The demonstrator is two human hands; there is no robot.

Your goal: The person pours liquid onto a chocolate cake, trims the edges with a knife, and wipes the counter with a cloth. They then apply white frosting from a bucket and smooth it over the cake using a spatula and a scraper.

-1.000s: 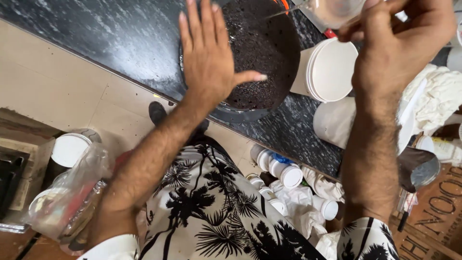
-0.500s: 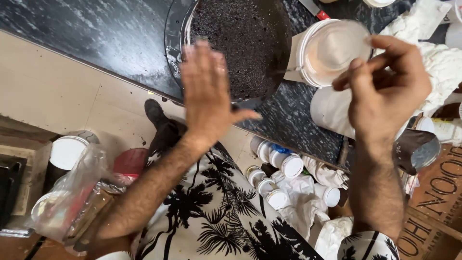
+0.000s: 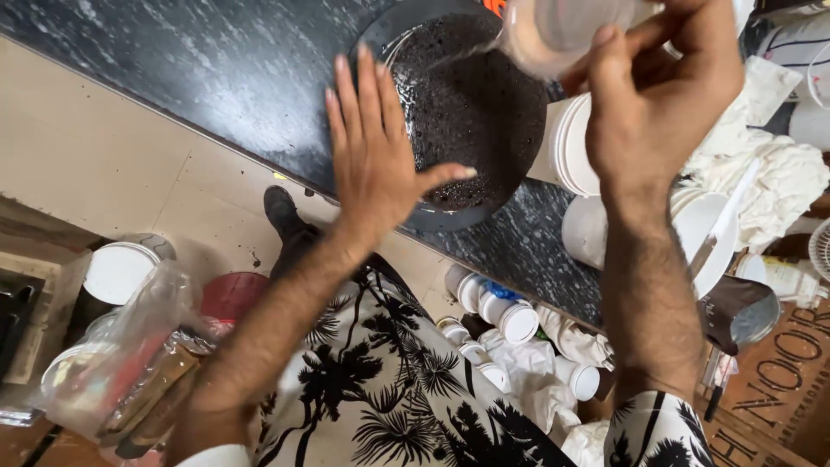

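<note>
In the head view, the left hand (image 3: pixel 376 160) is hovering flat with its fingers (image 3: pixel 354 95) released and spread, palm down, over the near-left rim of a round dark pan (image 3: pixel 467 112) filled with a black, grainy mass; the thumb is pointing toward three o'clock across the pan's contents, and whether the palm is touching the rim cannot be told. The pan is sitting on a dark marbled bench (image 3: pixel 216 78), just above the centre of the frame. At one o'clock the right hand (image 3: pixel 657 95) is gripping a clear plastic cup (image 3: pixel 562 30), fingers clenched around it, and tilting it toward the pan so that its mouth is hanging over the pan's far edge (the cup is blurred, so its contents are unclear). Just beside the pan at three o'clock a stack of white lids (image 3: pixel 575 143) is standing on the bench, with a white bowl (image 3: pixel 692 233) and crumpled white cloth (image 3: pixel 761 182) farther toward four o'clock. Below the bench edge, at five o'clock, small white-capped bottles (image 3: pixel 506 316) are lying clustered on the floor, and at eight o'clock a clear plastic bag (image 3: pixel 112 372) is resting near a white-lidded tub (image 3: pixel 117 272).
</note>
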